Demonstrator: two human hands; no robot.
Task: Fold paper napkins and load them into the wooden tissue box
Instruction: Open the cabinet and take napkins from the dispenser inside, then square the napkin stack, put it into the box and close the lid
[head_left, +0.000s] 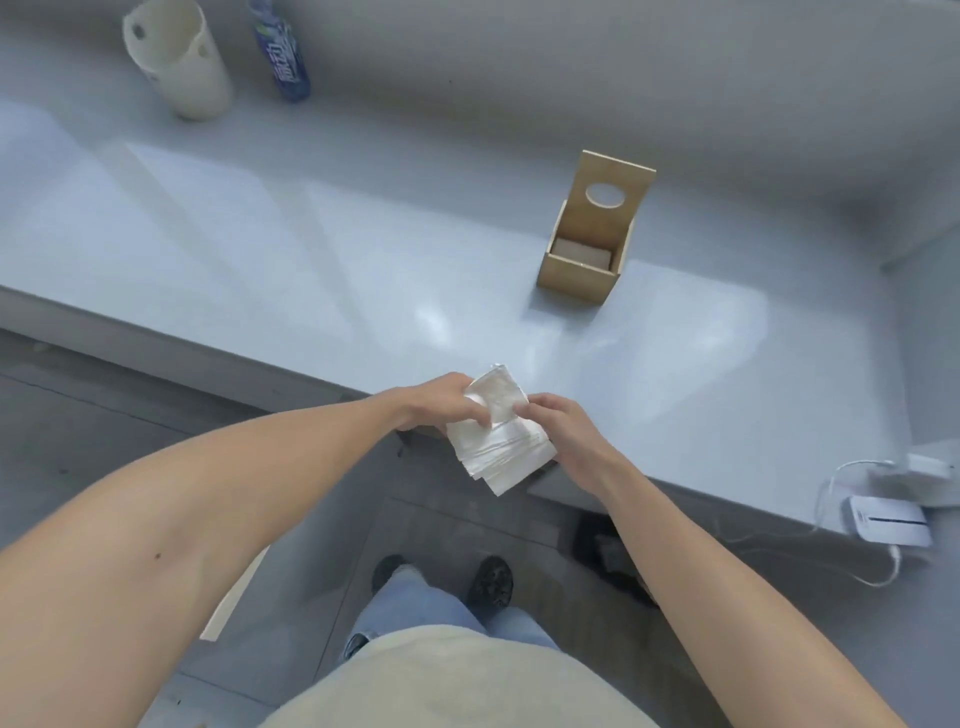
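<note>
White napkin stack (501, 447) is pinched between both hands at the counter's (311, 249) near edge, left hand (447, 402) gripping the top, right hand (558, 421) closed on its side. Wooden tissue box (592, 244) stands further back on the counter, lid up, well apart from the stack.

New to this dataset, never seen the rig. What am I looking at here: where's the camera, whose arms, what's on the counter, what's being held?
There is no robot. A person wears one wide-angle camera on the head, looking down, so the arms, legs and shoes at the bottom are theirs. Both hands hold a stack of napkins at the counter's near edge: the left hand grips its top, the right hand pinches the top sheet. Further back stands the wooden box, lid tipped up, some napkins already inside. At the far left are a white jug and a bottle. At the right edge lie a white device and cable.
</note>
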